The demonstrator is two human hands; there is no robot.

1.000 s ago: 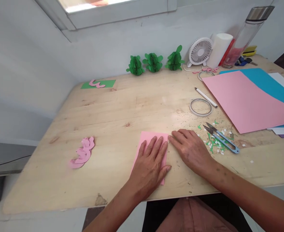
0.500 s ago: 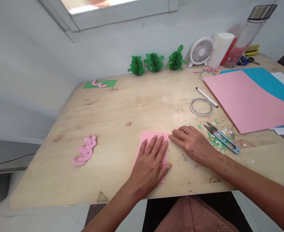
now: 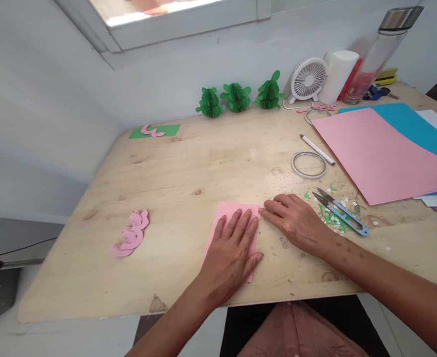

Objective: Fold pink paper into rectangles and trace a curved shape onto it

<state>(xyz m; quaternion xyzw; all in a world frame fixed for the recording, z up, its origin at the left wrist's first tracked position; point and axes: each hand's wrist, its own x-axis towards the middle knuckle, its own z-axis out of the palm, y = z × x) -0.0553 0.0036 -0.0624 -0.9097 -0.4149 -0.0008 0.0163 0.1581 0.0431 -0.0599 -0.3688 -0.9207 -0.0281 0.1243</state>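
A pink paper piece (image 3: 237, 207) lies flat near the table's front edge. My left hand (image 3: 231, 253) rests palm down on it with the fingers spread, covering most of it. At the paper's upper right corner is my right hand (image 3: 293, 220), its fingertips touching or very near the corner. The fingers of that hand are curled together, and what they hold, if anything, is too small to make out. To its right, blue-handled snips (image 3: 347, 218) lie on green and white scraps (image 3: 332, 220).
Pink wavy cutouts (image 3: 132, 233) lie at left. Three green paper shapes (image 3: 237, 96) stand by the wall. A tape ring (image 3: 308, 165), a pen (image 3: 318, 149) and large pink paper (image 3: 382, 158) are at right. Behind are a fan (image 3: 308, 79) and a bottle (image 3: 376, 59).
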